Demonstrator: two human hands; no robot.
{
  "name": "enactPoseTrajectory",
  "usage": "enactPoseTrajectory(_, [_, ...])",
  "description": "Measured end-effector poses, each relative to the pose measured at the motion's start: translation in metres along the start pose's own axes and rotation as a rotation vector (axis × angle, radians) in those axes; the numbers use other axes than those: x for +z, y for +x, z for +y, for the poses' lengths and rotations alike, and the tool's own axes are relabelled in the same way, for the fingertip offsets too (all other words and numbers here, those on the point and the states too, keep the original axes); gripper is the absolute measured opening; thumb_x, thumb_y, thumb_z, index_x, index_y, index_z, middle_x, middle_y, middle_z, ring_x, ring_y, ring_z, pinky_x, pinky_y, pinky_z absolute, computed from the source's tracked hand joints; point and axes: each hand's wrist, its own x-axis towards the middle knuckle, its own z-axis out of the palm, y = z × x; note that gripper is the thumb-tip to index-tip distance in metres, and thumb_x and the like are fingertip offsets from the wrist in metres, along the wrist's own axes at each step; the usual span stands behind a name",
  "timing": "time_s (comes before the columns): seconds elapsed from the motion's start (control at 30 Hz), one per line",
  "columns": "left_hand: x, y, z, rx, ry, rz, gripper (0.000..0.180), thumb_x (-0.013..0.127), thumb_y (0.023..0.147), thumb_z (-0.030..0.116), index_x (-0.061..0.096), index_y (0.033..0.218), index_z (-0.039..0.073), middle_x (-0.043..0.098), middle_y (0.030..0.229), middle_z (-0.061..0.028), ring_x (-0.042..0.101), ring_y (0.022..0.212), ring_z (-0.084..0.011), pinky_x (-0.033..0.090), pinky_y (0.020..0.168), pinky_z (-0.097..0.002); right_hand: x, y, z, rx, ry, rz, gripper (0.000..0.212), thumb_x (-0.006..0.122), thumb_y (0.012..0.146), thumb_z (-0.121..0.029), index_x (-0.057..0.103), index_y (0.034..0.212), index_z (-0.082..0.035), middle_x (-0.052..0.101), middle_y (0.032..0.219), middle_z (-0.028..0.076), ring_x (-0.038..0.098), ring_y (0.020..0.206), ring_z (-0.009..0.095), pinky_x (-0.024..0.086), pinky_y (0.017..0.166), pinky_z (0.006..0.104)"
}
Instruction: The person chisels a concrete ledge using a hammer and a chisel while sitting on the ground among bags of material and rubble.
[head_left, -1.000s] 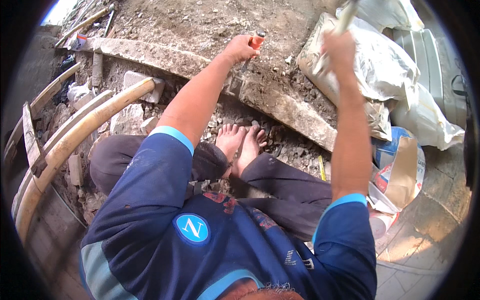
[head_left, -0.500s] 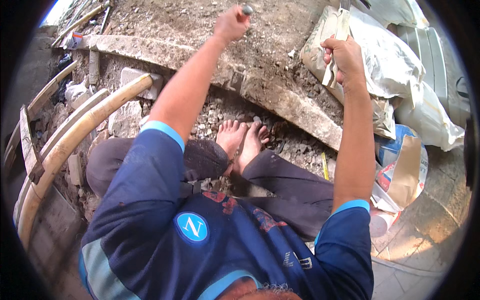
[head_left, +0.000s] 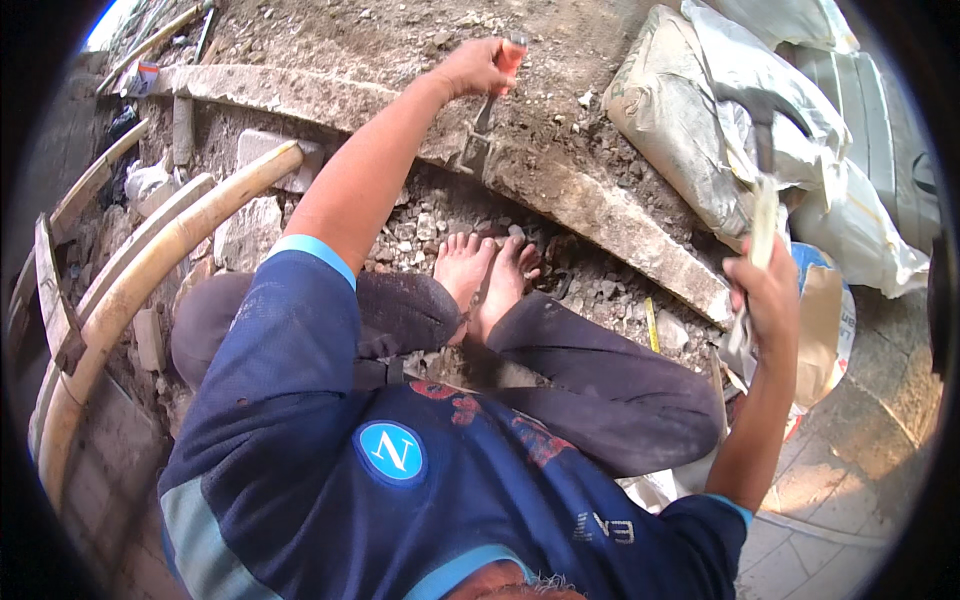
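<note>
My left hand [head_left: 470,70] is closed around the orange handle of a chisel [head_left: 485,114]. Its metal blade slants down to the broken edge of a long concrete slab [head_left: 590,205]; whether the tip touches is hard to tell. Over on the right, my right hand [head_left: 768,292] grips the pale handle of a claw hammer [head_left: 764,218]. The hammer's dark head is raised in front of the white sacks, well apart from the chisel.
White sacks [head_left: 670,110] lie at the far right, with a torn paper bag [head_left: 822,335] nearer. A curved wooden pole [head_left: 180,250] and planks stand at the left. My bare feet [head_left: 465,272] rest on loose rubble [head_left: 415,225] below the slab.
The hammer has swung back toward me and to the right. My left hand has moved slightly right and nearer, and the chisel's blade now shows against the slab edge.
</note>
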Motion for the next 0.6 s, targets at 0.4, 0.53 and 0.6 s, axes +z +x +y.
enactPoseTrajectory(0.4, [-0.004,-0.003,-0.017,-0.045,-0.147,-0.133,0.054,0.071,0.077,-0.001,0.054,0.128,0.003,0.064,0.113,-0.0098,0.065,0.102,-0.0204,0.055,0.091,-0.0346,-0.005,-0.027,0.077,0.12,0.477,0.091,0.025,0.061,0.079,0.003,0.046,0.096,-0.007,0.047,0.064,0.003,0.044,0.041,0.011,0.039,0.036,0.0245])
enactPoseTrajectory(0.53, [0.005,0.008,-0.021,0.063,0.028,0.196,0.042,0.074,0.081,0.01,0.06,0.12,0.004,0.066,0.111,-0.0115,0.065,0.103,-0.0199,0.056,0.089,-0.0353,-0.005,-0.028,0.084,0.127,0.475,0.086,0.025,0.061,0.079,0.003,0.046,0.096,-0.007,0.047,0.063,0.003,0.044,0.04,0.011,0.038,0.036,0.024])
enactPoseTrajectory(0.6, [-0.011,0.001,0.008,0.156,-0.047,0.421,0.029,0.074,0.08,0.013,0.063,0.107,0.005,0.067,0.103,-0.0114,0.065,0.098,-0.0184,0.055,0.087,-0.0345,-0.002,-0.029,0.083,0.126,0.475,0.115,0.025,0.061,0.079,0.004,0.046,0.096,-0.007,0.047,0.063,0.003,0.044,0.04,0.011,0.038,0.036,0.0236])
